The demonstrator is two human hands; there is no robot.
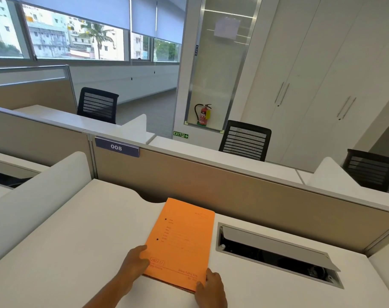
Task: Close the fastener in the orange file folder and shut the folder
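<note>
The orange file folder (180, 241) lies flat and shut on the white desk (78, 252), front cover up, with printed lines and two small dark holes near its left edge. The fastener inside is hidden by the cover. My left hand (137, 262) grips the folder's near left corner, thumb on the cover. At the near right corner, my right hand (210, 287) holds the edge, fingers curled around it.
An open cable hatch (278, 254) with a raised grey flap sits in the desk just right of the folder. A beige partition (233, 185) with a "008" tag (116, 147) stands behind. A white side divider (33, 196) rises at left.
</note>
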